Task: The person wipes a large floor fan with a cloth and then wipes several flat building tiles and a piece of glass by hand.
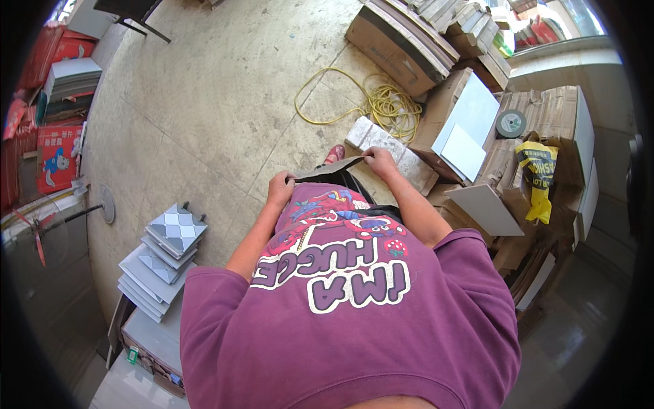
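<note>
My left hand [280, 188] is closed on one end of a thin grey-brown flat piece [325, 170]. At the opposite end, my right hand [379, 163] pinches its corner. The piece stretches between both hands in front of my waist, seen almost edge-on. It looks like cardboard or stiff cloth; I cannot tell which. Below it some dark material shows, partly hidden by my purple printed shirt [354, 341]. One reddish shoe [334, 154] peeks out beyond the piece.
Stacked patterned tiles [163, 262] stand at my left. To the right are a white block [381, 140], cardboard boxes [398, 58], pale tiles [470, 129], a dark round disc [511, 123] and a yellow bag [538, 180]. A coiled yellow hose [392, 105] lies on the concrete floor [218, 88]. Red boxes [58, 157] line the far left.
</note>
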`<state>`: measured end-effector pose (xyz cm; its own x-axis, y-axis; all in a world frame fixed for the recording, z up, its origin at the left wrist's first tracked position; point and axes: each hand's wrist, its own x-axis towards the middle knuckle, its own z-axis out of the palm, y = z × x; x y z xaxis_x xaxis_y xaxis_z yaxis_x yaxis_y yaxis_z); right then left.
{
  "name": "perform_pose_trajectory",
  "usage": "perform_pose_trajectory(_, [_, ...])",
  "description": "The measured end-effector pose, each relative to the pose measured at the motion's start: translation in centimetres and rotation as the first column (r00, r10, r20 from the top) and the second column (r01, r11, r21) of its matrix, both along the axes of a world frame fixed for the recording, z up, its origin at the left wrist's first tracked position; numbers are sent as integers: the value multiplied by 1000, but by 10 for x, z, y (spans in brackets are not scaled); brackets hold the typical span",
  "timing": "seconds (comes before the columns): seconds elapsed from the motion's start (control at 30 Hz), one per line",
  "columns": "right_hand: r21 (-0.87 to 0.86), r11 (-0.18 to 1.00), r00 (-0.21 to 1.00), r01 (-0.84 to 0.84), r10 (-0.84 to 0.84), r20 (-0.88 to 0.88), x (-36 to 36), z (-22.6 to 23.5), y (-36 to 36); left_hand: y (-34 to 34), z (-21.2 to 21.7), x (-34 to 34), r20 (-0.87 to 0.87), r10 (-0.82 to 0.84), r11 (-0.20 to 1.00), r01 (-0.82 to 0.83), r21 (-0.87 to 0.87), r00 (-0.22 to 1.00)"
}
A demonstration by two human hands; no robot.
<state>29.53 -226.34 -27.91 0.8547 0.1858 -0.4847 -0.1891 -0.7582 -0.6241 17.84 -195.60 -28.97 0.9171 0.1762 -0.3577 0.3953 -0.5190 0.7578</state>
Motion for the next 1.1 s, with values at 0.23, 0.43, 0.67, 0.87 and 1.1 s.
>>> perform_pose_trajectory(0.23, [30, 993, 993, 118, -117, -25, 68, 4, 3, 16, 6, 96, -40, 50, 999, -49, 12, 998])
perform_pose_trajectory(0.43, [19, 984, 984, 176, -175, -44, 98, -4, 3, 10, 14, 149, -1, -41, 999, 41, -16, 999])
perform_pose_trajectory(0.67, [-14, 952, 952, 306, -306, -9, 150, -6, 23, 45, 2, 240, 0, -172, 984, 172, -36, 985])
perform_pose_trajectory(0.87, [-17, 862, 862, 506, -506, -5, 185, -16, 64, 79, 15, 341, 42, -311, 943, 314, -108, 950])
perform_pose_trajectory(1.1, [-85, 860, 850, 504, -511, -127, 220, 17, 148, 156, -11, 419, -15, -389, 918, 386, -93, 921])
